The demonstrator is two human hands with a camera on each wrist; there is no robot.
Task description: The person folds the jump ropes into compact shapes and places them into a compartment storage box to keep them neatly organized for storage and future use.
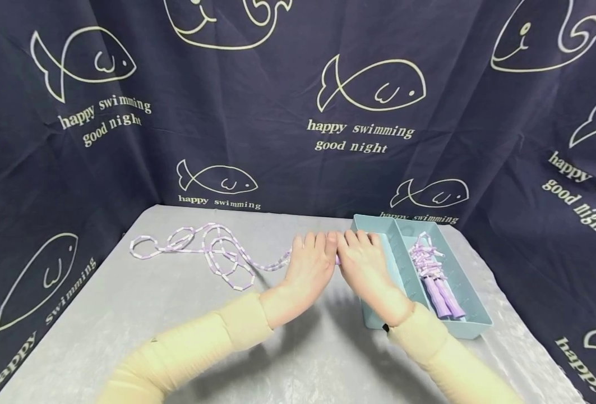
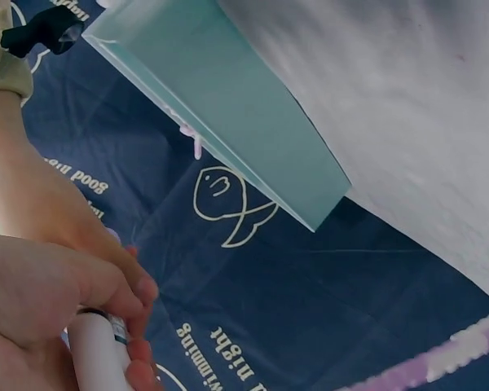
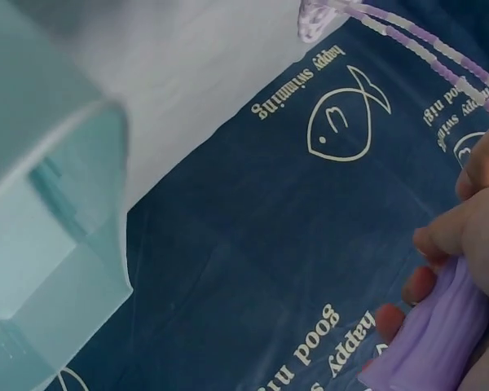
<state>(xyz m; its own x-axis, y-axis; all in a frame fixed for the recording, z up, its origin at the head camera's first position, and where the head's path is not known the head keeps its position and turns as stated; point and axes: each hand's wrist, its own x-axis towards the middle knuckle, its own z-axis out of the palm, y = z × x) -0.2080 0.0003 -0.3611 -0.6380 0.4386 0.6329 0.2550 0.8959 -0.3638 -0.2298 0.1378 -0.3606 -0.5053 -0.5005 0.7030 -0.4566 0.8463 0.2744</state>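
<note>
Both hands meet at the middle of the head view, just left of a two-compartment light blue bin. My left hand [image 1: 310, 266] curls round a pale jump rope handle [image 2: 98, 350] with a dark ring near its end. A purple ribbed handle [image 3: 440, 334] is in the grip of my right hand [image 1: 365, 264], its flared end sticking out below the fingers. From the hands a beaded purple-and-white cord [image 1: 272, 267] runs leftward and lies in loose loops on the table. In the head view the backs of the hands hide most of both handles.
The light blue bin [image 1: 471, 297] stands right of the hands. In its right compartment lies another jump rope [image 1: 436, 297], its beaded cord bundled above two purple handles. A grey cloth covers the table [image 1: 186, 320]. Dark blue fish-print curtains [image 1: 287, 134] enclose the back and sides.
</note>
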